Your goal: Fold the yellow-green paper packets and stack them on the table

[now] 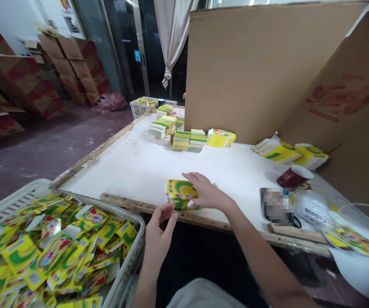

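A small stack of flat yellow-and-green packets [180,193] lies at the near edge of the white table [133,164]. My right hand [206,191] rests on the stack's right side, fingers curled over its top and gripping it. Just below the table edge hovers my left hand [159,233], fingers stretched out and together, holding nothing, its fingertips close to the stack's front. A white plastic basket [129,261] full of several loose packets of the same kind stands at my lower left.
More stacks of packets [189,139] sit mid-table before a tall cardboard wall [261,64]; others lie at right [289,154]. A dark red cup [292,176], a blurred object and plastic bags crowd the right edge. A far basket [141,106] stands at the table's end.
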A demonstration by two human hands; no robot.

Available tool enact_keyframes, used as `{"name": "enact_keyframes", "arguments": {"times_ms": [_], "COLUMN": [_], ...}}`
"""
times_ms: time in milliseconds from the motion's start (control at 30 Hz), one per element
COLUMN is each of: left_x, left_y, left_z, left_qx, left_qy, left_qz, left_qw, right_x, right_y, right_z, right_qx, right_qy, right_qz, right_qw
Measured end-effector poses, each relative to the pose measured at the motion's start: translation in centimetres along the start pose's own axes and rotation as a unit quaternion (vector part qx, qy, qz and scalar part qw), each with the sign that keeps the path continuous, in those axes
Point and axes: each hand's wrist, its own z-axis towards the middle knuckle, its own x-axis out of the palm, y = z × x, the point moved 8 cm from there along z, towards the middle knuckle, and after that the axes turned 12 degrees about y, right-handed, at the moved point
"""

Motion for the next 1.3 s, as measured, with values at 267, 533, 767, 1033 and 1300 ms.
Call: {"name": "enact_keyframes", "arguments": {"times_ms": [267, 533, 767, 1033, 1300], "left_x": [0.3, 0.7, 0.7, 0.7, -2.1], "left_y": [0.1, 0.5, 0.2, 0.9, -1.4], "left_z": [0.0, 0.0, 0.0, -0.8, -2.3], "left_qx": [0.0, -0.002, -0.005, -0.004, 0.105], "left_qy": [0.013, 0.02, 0.017, -0.042, -0.152], "left_qz": [0.025, 0.016, -0.009, -0.199, -0.398], "left_qw": [1.0, 1.0, 1.0, 0.979, 0.899], "right_x": [0.3, 0.7, 0.1, 0.2, 6.6], "right_y": [-0.9, -1.0, -2.1, 2.8, 8.3], "right_z": [-2.6, -2.7, -2.5, -4.1, -3.5], "right_qx": [0.135, 0.149, 0.122, 0.008, -0.021], "right_qy": [-0.061, -0.074, -0.106, -0.136, -0.094], "right_qz": [-0.006, 0.0, 0.151, 0.382, 0.475], "right_qw": [0.989, 0.986, 0.975, 0.914, 0.875]}}
